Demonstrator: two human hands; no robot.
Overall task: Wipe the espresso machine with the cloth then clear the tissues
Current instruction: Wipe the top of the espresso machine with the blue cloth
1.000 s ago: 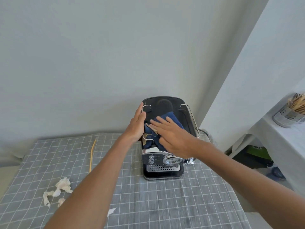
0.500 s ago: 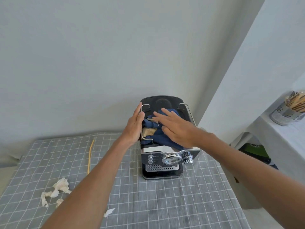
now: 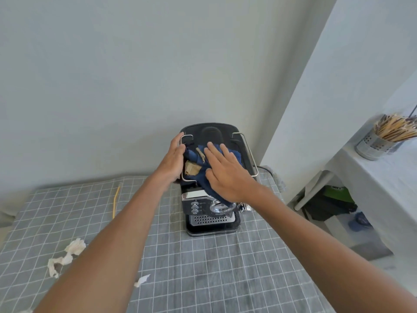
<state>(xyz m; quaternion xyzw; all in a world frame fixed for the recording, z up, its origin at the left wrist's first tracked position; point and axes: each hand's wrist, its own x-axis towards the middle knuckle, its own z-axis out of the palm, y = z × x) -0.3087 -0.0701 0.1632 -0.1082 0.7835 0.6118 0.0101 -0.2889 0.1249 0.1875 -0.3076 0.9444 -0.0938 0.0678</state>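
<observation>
A black and chrome espresso machine [image 3: 211,219] stands at the far side of the table. On its top lies a dark blue cloth [image 3: 202,175] with a tan label. My right hand [image 3: 225,172] presses flat on the cloth, fingers spread and pointing away from me. My left hand [image 3: 173,162] rests flat against the machine's upper left side by the chrome rail. Crumpled white tissues [image 3: 67,254] lie on the table at the near left, and a small tissue scrap [image 3: 141,280] lies close to my left forearm.
The table wears a grey checked cloth [image 3: 225,279]. A yellow stick [image 3: 116,203] lies left of the machine. At the right stands a white shelf [image 3: 379,177] with a metal holder of sticks [image 3: 379,141]; dark items sit on the floor beneath. A wall is close behind the machine.
My right hand has slid the cloth from the front of the machine's top toward the back. My left hand has stayed on the left side.
</observation>
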